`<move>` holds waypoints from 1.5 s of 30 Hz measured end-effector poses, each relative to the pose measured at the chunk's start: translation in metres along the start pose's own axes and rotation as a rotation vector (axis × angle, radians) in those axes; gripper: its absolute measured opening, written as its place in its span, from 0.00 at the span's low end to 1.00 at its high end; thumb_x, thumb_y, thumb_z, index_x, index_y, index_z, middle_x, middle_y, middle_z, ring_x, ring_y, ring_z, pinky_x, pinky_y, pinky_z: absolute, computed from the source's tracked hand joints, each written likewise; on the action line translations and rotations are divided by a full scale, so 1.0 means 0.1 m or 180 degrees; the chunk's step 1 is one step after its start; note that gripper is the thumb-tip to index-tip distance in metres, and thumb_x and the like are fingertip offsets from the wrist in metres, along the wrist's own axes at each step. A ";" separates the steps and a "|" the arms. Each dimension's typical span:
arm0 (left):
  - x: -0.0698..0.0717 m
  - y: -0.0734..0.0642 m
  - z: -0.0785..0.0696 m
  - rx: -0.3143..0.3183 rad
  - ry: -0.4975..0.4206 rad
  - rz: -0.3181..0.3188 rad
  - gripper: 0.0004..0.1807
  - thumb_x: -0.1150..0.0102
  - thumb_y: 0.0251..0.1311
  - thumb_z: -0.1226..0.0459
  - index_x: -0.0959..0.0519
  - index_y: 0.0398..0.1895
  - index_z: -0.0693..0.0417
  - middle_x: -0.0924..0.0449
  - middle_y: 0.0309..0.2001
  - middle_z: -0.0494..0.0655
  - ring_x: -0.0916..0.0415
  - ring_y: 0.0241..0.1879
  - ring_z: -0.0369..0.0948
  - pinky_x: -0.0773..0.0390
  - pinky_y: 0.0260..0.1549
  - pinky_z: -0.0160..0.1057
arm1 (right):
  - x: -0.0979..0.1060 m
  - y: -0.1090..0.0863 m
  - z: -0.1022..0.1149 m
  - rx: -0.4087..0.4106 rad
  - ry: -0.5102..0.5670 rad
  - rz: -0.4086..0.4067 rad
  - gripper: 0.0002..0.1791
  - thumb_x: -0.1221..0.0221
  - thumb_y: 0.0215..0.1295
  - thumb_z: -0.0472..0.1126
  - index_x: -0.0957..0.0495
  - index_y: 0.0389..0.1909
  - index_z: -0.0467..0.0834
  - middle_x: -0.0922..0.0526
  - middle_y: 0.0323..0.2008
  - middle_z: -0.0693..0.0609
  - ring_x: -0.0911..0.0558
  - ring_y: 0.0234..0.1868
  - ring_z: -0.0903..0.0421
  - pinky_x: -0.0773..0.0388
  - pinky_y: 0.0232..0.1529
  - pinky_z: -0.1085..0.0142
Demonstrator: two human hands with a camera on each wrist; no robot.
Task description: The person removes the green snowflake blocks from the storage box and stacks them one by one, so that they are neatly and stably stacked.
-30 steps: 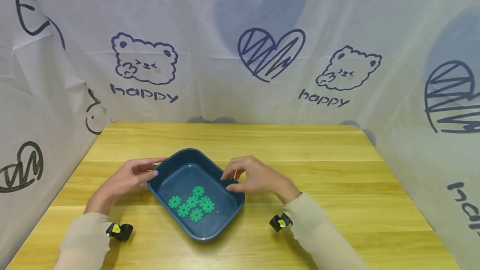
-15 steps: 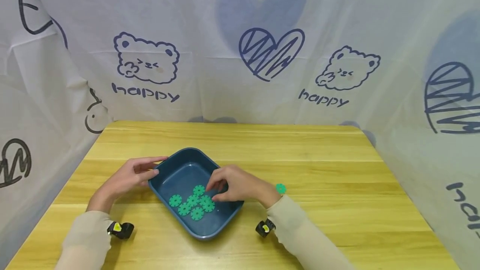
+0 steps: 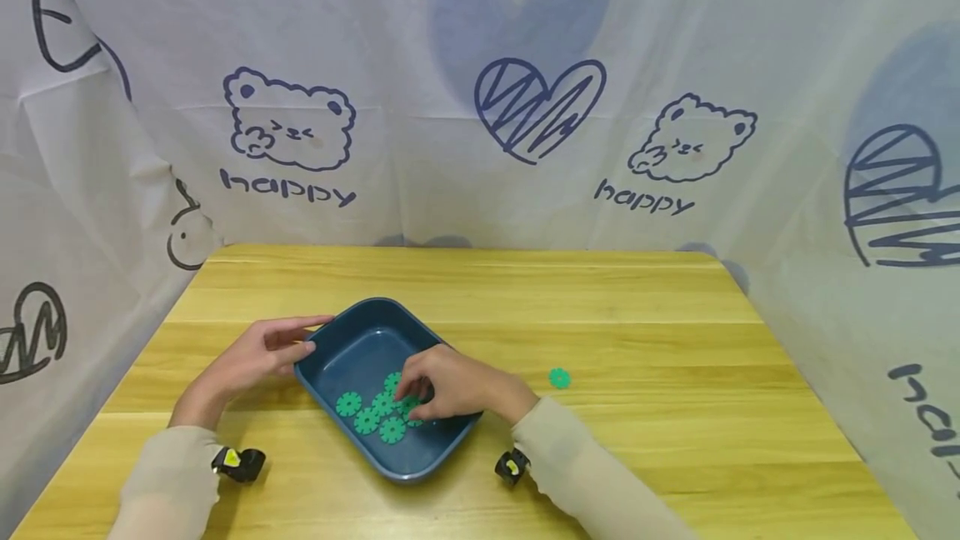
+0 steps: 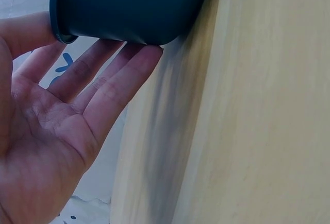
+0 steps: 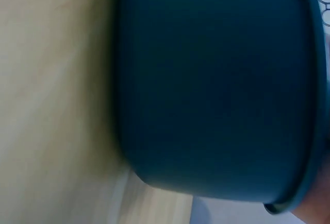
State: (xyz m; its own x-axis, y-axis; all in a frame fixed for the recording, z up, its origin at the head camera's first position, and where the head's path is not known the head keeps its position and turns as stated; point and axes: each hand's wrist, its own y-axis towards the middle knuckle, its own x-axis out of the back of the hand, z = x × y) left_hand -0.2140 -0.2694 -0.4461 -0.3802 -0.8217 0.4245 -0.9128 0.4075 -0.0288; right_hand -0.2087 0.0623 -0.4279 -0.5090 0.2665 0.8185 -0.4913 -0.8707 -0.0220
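A dark blue tray (image 3: 450, 440) with rounded corners sits on the table, turned at an angle. My left hand (image 3: 258, 357) holds its left corner, thumb at the rim. In the left wrist view the fingertips (image 4: 151, 54) touch the outer wall. Several flat green notched discs (image 3: 348, 404) lie grouped inside the tray. My right hand (image 3: 450, 386) reaches over the tray's right side, with bent fingers and thumb apart at the rightmost discs, partly covering them. In the right wrist view the tray wall (image 5: 216, 90) hides the fingertips.
One green disc (image 3: 559, 377) lies on the wooden table (image 3: 637, 315) to the right of the tray. A white cloth (image 3: 420, 182) with drawn bears and hearts hangs behind the table and along both sides.
My right hand has moved left and down, from the tray's right rim to over the discs. The disc on the table has come into view from behind the right arm. The left hand stays put.
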 end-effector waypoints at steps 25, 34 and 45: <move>0.01 -0.01 -0.02 0.0026 -0.0102 0.0027 0.28 0.44 0.76 0.61 0.32 0.75 0.60 0.31 0.72 0.69 0.21 0.52 0.26 0.13 0.41 0.41 | -0.08 0.10 0.04 -0.0328 -0.0739 0.0288 0.15 0.26 0.59 0.38 0.11 0.48 0.48 0.14 0.41 0.57 0.23 0.39 0.64 0.28 0.41 0.81; 0.00 -0.01 -0.02 0.0001 -0.0093 0.0035 0.28 0.45 0.76 0.62 0.32 0.75 0.61 0.32 0.72 0.70 0.22 0.51 0.23 0.12 0.41 0.40 | -0.06 0.10 0.04 -0.0282 -0.0699 0.0398 0.15 0.26 0.58 0.35 0.10 0.47 0.47 0.15 0.42 0.58 0.22 0.39 0.65 0.26 0.41 0.82; 0.00 -0.01 -0.02 -0.0033 -0.0063 0.0030 0.28 0.44 0.76 0.62 0.32 0.75 0.62 0.33 0.73 0.70 0.22 0.51 0.23 0.12 0.40 0.41 | -0.04 0.08 0.02 -0.0254 -0.0656 0.0476 0.14 0.27 0.60 0.34 0.10 0.47 0.47 0.14 0.44 0.57 0.22 0.40 0.66 0.26 0.42 0.83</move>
State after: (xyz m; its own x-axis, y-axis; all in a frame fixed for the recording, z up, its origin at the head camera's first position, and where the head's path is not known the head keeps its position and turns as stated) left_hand -0.2130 -0.2685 -0.4440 -0.3917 -0.8256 0.4061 -0.9076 0.4192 -0.0231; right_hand -0.2095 0.0532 -0.4303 -0.4292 0.0405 0.9023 -0.4798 -0.8566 -0.1899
